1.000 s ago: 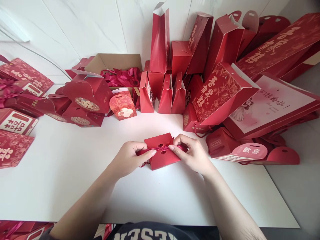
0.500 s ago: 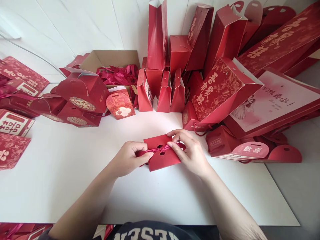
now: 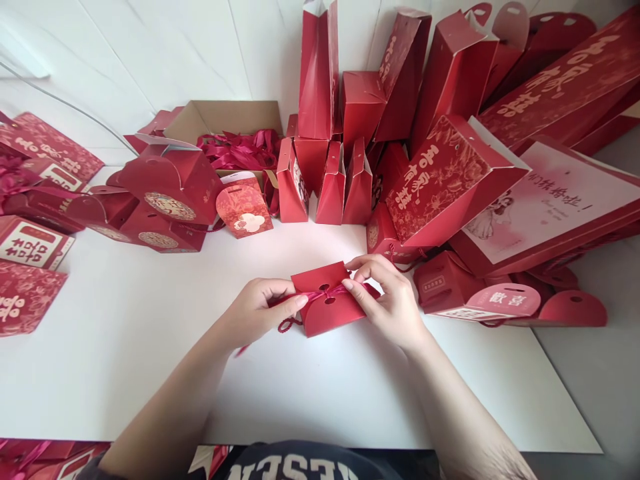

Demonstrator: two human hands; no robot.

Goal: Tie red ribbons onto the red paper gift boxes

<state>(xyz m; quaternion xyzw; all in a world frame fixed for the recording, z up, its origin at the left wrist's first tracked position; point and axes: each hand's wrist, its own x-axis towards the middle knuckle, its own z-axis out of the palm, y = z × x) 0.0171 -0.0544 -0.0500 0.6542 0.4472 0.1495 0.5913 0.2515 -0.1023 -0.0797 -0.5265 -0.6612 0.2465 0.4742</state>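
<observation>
A small red gift box (image 3: 330,321) sits on the white table in front of me, two round holes in its top flaps. A dark pink ribbon (image 3: 320,294) crosses the top between the holes and is gathered in a knot there. My left hand (image 3: 265,308) pinches the ribbon at the left of the box, and a loose tail hangs below the fingers. My right hand (image 3: 387,297) pinches the ribbon's other side, its fingers at the box's right edge. A twisted red cord (image 3: 290,325) pokes out at the box's left corner.
Red gift boxes (image 3: 170,183) stand at the back left, beside a cardboard box (image 3: 225,113) of ribbons. Tall red bags (image 3: 320,80) line the wall, and more red boxes (image 3: 450,283) crowd the right. Further red boxes (image 3: 30,297) lie at the left edge.
The ribbon looks pulled straighter and thinner across the box top. A tail now shows below my left hand. Both hands keep their pinch; the whole view has shifted slightly.
</observation>
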